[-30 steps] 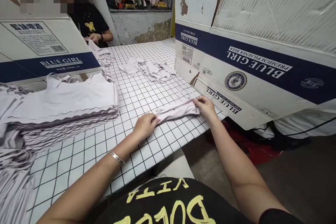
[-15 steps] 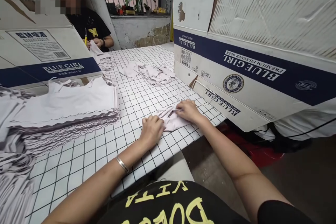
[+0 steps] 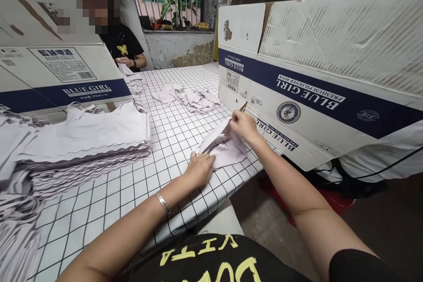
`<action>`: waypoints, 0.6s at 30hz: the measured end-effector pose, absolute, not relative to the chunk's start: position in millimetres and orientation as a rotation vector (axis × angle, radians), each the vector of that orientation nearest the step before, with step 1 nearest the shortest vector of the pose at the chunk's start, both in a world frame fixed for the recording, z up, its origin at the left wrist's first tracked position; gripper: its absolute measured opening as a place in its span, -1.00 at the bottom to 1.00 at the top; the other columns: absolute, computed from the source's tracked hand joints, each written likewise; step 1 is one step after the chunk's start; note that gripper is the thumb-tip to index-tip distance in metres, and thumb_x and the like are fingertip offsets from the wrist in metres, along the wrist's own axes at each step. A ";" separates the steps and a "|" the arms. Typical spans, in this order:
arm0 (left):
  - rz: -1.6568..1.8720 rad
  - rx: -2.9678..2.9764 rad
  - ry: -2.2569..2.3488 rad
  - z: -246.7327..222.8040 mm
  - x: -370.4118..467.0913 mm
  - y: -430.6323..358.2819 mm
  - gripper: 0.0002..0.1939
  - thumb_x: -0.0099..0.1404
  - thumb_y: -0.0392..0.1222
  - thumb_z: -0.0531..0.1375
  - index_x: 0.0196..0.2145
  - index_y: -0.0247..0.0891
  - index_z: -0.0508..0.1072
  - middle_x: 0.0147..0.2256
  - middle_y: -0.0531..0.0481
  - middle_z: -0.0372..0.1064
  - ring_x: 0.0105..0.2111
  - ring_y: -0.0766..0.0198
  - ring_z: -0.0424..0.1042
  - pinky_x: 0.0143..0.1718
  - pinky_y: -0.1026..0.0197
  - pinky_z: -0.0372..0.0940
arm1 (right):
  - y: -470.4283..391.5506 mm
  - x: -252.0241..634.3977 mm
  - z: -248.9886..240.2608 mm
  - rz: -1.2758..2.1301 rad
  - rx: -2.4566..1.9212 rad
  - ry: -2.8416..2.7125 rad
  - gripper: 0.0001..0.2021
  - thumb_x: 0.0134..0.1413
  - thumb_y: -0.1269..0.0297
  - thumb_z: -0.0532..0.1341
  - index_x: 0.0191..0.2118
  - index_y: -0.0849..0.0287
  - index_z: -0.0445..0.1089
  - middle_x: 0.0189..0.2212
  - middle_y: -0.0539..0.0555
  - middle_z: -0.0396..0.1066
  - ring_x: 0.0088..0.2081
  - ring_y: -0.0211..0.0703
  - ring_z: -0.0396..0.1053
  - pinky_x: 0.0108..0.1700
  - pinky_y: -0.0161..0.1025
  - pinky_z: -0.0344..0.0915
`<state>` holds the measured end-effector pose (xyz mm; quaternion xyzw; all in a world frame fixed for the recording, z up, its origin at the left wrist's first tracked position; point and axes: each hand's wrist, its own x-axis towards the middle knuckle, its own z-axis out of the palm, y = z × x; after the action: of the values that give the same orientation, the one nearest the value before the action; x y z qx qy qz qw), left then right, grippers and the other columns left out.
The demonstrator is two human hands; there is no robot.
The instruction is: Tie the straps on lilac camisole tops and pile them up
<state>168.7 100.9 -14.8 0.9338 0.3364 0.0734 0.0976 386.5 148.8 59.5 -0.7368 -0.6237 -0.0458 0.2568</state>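
Observation:
A pale pink garment (image 3: 228, 150) is spread between my two hands near the table's front right edge; its cut cannot be made out. My left hand (image 3: 200, 168) rests low on the table, fingers closed on the garment's left end. Pinched in my right hand (image 3: 243, 124) is its far right edge, lifted a little off the tabletop so that the cloth stands partly open. To the left lies a thick stack of pale camisole-like tops (image 3: 99, 130) with wavy lower edges.
A crumpled pile of pale pieces (image 3: 198, 98) lies mid-table on the checked cloth (image 3: 172, 141). Large beer cartons stand at the right (image 3: 307, 83) and left (image 3: 66, 70). Across the table a person (image 3: 124, 50) handles similar cloth. Bunched straps (image 3: 20, 216) lie front left.
My right hand has raised the garment's far edge, opening the cloth out wider. My left hand has shifted slightly right and nearer to me. The view has tilted up somewhat.

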 end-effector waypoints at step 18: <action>0.616 3.013 1.065 59.5 61.6 131.3 -0.84 0.29 -0.30 0.08 -0.34 -0.20 0.47 -0.19 -0.13 0.40 -0.17 0.06 0.28 -0.16 -0.03 0.01 | 143.8 451.8 132.7 0.318 -2.081 -1.631 -0.86 -0.21 0.30 0.33 -0.44 0.18 0.42 -0.47 0.00 0.39 -0.46 -0.25 0.26 -0.40 -0.31 0.15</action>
<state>61.6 131.3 59.5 0.9243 0.3269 0.1890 -0.0564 451.8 143.8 132.7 -0.7591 -0.5951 0.1158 0.2370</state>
